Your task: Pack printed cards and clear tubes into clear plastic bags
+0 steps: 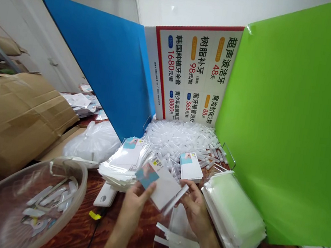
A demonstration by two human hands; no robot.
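Note:
My left hand (136, 197) pinches a printed card (164, 188) with a blue picture at one end, its thumb lying on the face. At the card's right edge, my right hand (195, 207) grips a narrow white strip (180, 196); whether it is a small tube or part of a bag cannot be made out. Below the hands lie clear plastic bags (183, 226) with whitish flaps. A small stack of similar cards (191, 170) stands just beyond the right hand, and a larger pile of cards (124, 161) sits beyond the left hand.
Behind the cards is a heap of small white tubes (182, 137), enclosed by blue (100, 60) and green (293, 118) panels. A thick stack of clear bags (234, 215) lies at right. On the left are a translucent bin (81, 186) with scraps and a cardboard box (13, 118).

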